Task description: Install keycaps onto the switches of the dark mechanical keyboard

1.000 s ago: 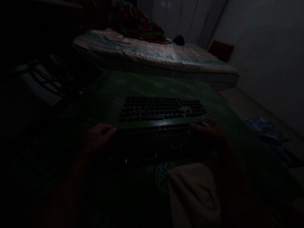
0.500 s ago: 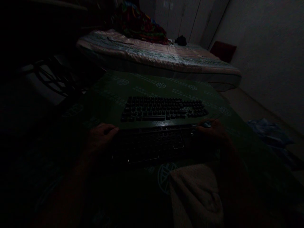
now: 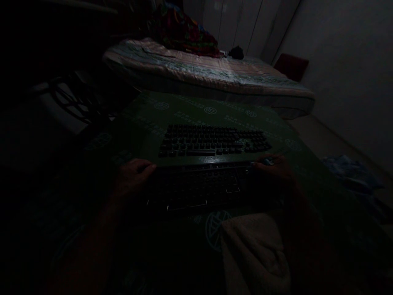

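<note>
Darkness over the green bench (image 3: 172, 96) looks like the main hazard: a small part slipping onto that surface could easily be overlooked. The keyboard (image 3: 190, 184) lies on the bench between both hands, its black face barely readable, so a misplaced touch is likely. The left hand (image 3: 133, 176) rests at its far left corner, thumb along the edge; whether those fingers pinch the keyboard or merely lean on it, I cannot tell. If they only lean, a push from the other side could swing the keyboard round. The right hand (image 3: 274, 170) has its fingers curled round a small object (image 3: 267, 161), perhaps a tool, by the far right corner; a slip there could scratch the case. Just beyond lie loose keys (image 3: 201, 152) in ordered rows, near enough that a forward shove or a sweeping knuckle would scramble them. Nearer the body, a crumpled cloth (image 3: 254, 246) sits beside the right forearm, and a sleeve-like drag on it could carry off anything hidden in its folds.
</note>
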Demonstrator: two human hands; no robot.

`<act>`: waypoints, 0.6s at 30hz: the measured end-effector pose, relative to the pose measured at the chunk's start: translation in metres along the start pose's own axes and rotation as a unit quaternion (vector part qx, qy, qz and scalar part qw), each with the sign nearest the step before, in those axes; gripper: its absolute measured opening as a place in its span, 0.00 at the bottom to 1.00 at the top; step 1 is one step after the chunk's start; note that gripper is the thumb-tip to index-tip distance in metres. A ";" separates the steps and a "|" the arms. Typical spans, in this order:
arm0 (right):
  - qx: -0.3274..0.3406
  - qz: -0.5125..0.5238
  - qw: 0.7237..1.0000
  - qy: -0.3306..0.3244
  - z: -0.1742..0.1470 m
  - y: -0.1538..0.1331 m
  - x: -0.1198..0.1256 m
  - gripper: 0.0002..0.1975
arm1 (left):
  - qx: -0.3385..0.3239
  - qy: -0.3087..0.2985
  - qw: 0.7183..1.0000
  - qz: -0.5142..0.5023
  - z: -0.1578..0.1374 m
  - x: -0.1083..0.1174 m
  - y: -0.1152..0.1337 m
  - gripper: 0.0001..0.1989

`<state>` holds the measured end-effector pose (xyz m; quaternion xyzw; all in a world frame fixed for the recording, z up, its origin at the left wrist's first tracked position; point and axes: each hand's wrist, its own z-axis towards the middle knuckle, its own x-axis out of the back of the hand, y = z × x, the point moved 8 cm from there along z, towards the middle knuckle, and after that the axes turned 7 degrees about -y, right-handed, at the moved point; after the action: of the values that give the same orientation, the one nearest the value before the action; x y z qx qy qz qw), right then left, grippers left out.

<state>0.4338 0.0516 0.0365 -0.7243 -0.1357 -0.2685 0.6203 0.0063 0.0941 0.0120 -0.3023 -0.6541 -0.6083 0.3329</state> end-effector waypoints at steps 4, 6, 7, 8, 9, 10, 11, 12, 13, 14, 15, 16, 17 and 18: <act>-0.024 -0.009 1.000 0.007 -0.001 0.003 0.001 0.08 | -0.001 -0.004 1.000 0.001 -0.001 -0.001 0.002 0.20; -0.017 -0.011 1.000 0.015 -0.002 0.000 0.003 0.08 | 0.001 -0.003 1.000 -0.005 -0.001 0.000 0.003 0.20; -0.012 -0.008 1.000 0.013 -0.003 -0.001 0.003 0.08 | 0.004 -0.002 1.000 -0.007 -0.001 0.001 0.003 0.20; -0.009 -0.005 1.000 0.006 -0.003 -0.002 0.002 0.08 | 0.006 -0.005 1.000 -0.007 -0.001 0.001 0.003 0.19; -0.010 -0.003 1.000 -0.002 -0.003 -0.002 0.002 0.08 | 0.005 -0.006 1.000 -0.006 -0.001 0.001 0.003 0.19; -0.013 -0.002 1.000 -0.006 -0.003 -0.001 0.002 0.08 | 0.002 -0.006 1.000 -0.005 -0.001 0.001 0.003 0.19; -0.020 -0.002 1.000 -0.003 -0.003 0.000 0.003 0.08 | -0.001 -0.007 1.000 -0.002 -0.001 0.001 0.003 0.19; -0.026 -0.004 1.000 0.004 -0.003 0.001 0.005 0.09 | -0.003 -0.004 1.000 0.000 -0.002 0.001 0.003 0.19; -0.029 -0.005 1.000 0.012 -0.003 0.002 0.007 0.09 | -0.005 -0.002 1.000 0.001 -0.002 0.001 0.002 0.19; -0.027 -0.005 0.999 0.017 -0.004 0.002 0.007 0.09 | -0.005 0.001 1.000 0.003 -0.002 0.001 0.002 0.18; -0.020 -0.004 1.000 0.020 -0.004 0.001 0.007 0.09 | -0.005 0.005 1.000 0.005 -0.002 0.001 0.001 0.18; -0.010 0.001 1.000 0.021 -0.005 -0.001 0.005 0.09 | -0.006 0.006 1.000 0.007 -0.003 0.001 0.001 0.17; -0.002 0.007 1.000 0.016 -0.006 -0.002 0.002 0.10 | -0.008 0.007 1.000 0.007 -0.003 0.001 0.001 0.17; 0.001 0.014 1.000 0.008 -0.006 -0.003 -0.002 0.10 | -0.011 0.007 1.000 0.007 -0.003 0.000 0.002 0.16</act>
<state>0.4289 0.0463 0.0383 -0.7232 -0.1213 -0.2656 0.6259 0.0075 0.0909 0.0134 -0.3063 -0.6425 -0.6152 0.3389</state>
